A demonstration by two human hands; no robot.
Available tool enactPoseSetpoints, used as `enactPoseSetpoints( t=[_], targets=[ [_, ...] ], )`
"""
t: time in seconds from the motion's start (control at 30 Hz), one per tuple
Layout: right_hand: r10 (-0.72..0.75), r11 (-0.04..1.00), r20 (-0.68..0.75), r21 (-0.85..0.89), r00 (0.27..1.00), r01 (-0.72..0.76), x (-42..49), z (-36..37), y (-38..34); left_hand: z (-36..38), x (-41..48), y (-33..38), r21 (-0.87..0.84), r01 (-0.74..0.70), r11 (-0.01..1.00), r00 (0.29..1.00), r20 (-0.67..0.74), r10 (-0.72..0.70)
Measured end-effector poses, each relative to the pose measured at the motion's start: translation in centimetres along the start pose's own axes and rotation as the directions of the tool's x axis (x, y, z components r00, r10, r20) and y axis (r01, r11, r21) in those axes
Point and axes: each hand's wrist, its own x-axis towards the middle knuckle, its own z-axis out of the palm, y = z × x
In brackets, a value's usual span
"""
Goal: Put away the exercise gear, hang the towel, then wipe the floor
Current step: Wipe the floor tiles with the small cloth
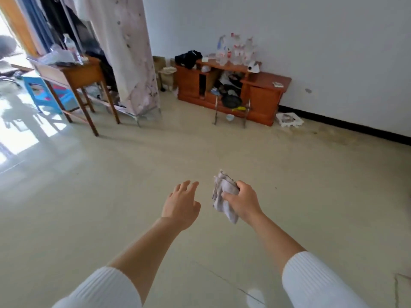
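Observation:
My right hand (243, 202) is closed around a crumpled grey-white cloth (222, 196), which bunches above my fingers and hangs below them. Just to its left, my left hand (181, 204) is held out with fingers spread and nothing in it. Both arms reach forward over the pale tiled floor (111, 207), with white ribbed sleeves pushed up the forearms. No exercise gear is visible.
A low wooden cabinet (262, 94) with plastic bottles and clutter stands against the white wall ahead. A wooden table (82, 74) and blue stool (35, 90) are at the left, beside a pale fabric wardrobe (129, 63). A white tray (289, 120) lies by the wall.

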Motion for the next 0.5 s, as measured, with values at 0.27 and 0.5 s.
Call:
enactPoseSetpoints(
  t=[0.27, 0.5],
  targets=[
    [-0.176, 0.984, 0.260, 0.025, 0.949, 0.176, 5.4, 22.3, -18.7, -12.4, -0.1, -25.0, -0.059, 0.324, 0.944, 0.930, -0.164, -0.329],
    [-0.337, 0.933, 0.443, 0.039, 0.831, 0.357, 11.5, 40.4, -34.7, -21.8, 0.9, -45.0, -0.102, 0.503, 0.858, 0.797, -0.328, -0.507]
  ],
)
